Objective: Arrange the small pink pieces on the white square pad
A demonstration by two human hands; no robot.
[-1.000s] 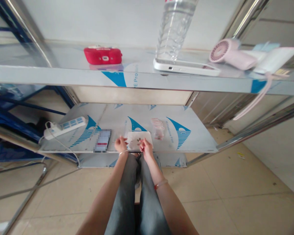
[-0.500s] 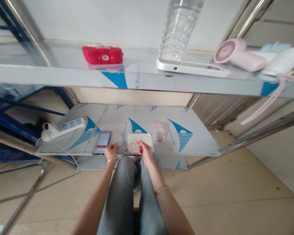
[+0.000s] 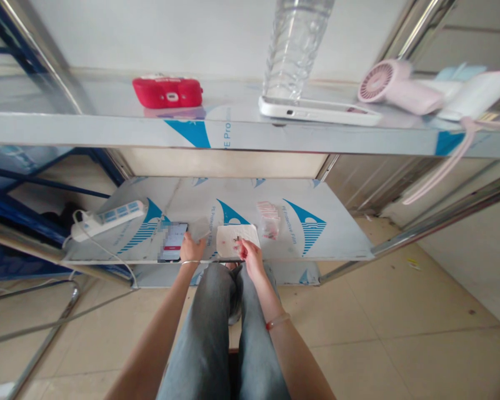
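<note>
On the lower steel shelf, near its front edge, my two hands work side by side. My left hand is curled around a small clear plastic bag, pinching its lower end so the bag stands up at about 1 o'clock from the knuckles. My right hand rests on the near edge of a white square paper sheet, its fingers drawn together over a few tiny dark bits lying on that sheet; whether they actually nip one I cannot tell, it is too small. The sheet lies at 11 o'clock from my right hand and at 3 o'clock from my left, just beside the bag. A smartphone with a lit screen lies flat at 9 o'clock from my left hand, nearly touching it. A packet of small pink and white sachets sits at 1 o'clock from my right hand, a little apart. A white power strip lies well off at 10 o'clock. On the upper shelf stand a red pouch, a clear water bottle, a white phone and a pink handheld fan
</note>
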